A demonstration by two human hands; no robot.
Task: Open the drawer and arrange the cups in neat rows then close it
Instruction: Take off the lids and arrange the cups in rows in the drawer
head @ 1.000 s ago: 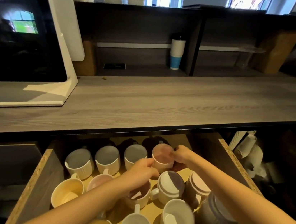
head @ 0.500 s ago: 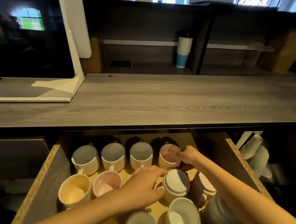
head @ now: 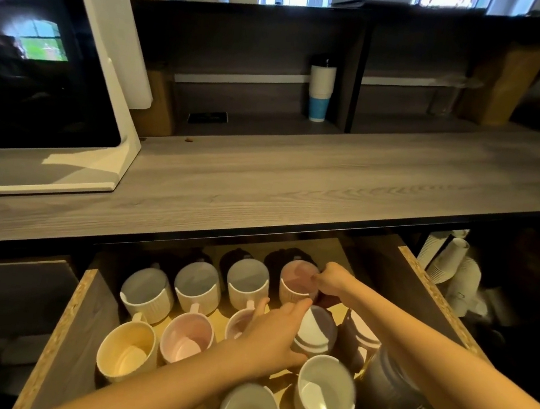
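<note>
The drawer [head: 63, 331] stands open under the counter, full of cups. Its back row holds three white ribbed cups [head: 197, 285] and a pink-lined ribbed cup [head: 295, 285], with dark cups [head: 237, 258] behind. My right hand [head: 332, 277] pinches the pink-lined cup's right rim. My left hand [head: 273, 337] wraps the left side of a lilac-and-white cup [head: 317, 330], covering part of a pink cup [head: 239, 324]. A yellow cup [head: 127, 350] and another pink cup [head: 187, 337] sit in the second row. Two white cups [head: 326, 392] stand loose at the front.
A pinkish cup [head: 359, 336] and a dark grey jar [head: 389, 384] crowd the drawer's right side. The wooden counter [head: 299, 180] overhangs the drawer's back. On it stands a white screen stand [head: 116, 163]. Stacked paper cups [head: 453, 262] sit right of the drawer.
My left hand has left the small pink cup in the second row and slid right onto the lilac-and-white cup. My right hand stays on the pink-lined cup's rim.
</note>
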